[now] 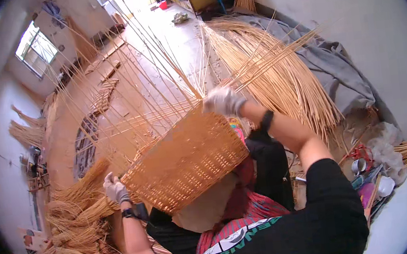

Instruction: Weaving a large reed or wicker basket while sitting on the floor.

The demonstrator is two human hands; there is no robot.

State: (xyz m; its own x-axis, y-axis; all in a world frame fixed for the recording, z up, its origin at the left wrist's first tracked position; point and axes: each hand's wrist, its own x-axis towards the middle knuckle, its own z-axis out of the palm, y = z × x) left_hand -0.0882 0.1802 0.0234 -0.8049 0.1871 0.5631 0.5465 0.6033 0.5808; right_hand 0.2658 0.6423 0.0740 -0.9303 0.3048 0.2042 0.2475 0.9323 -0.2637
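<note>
A woven wicker basket [182, 160] leans tilted across my lap, its wall of tan rods toward me. Long upright rods [130, 75] fan out from its upper edge. My right hand [222, 100], in a whitish glove, is closed at the basket's upper right corner around wicker rods [271, 64] that stick out to the right. My left hand [115, 188], gloved too, is beside the basket's left edge with its fingers curled. Whatever it may grip there is too small to make out. A beige cloth [210, 209] lies on my lap under the basket.
A large spread of loose rods [278, 81] lies on a grey tarp [335, 74] at right. Bundled rods [82, 231] are heaped at lower left. Plastic bags [386, 146] and a cup [358, 166] sit at far right. Walls rise on both sides.
</note>
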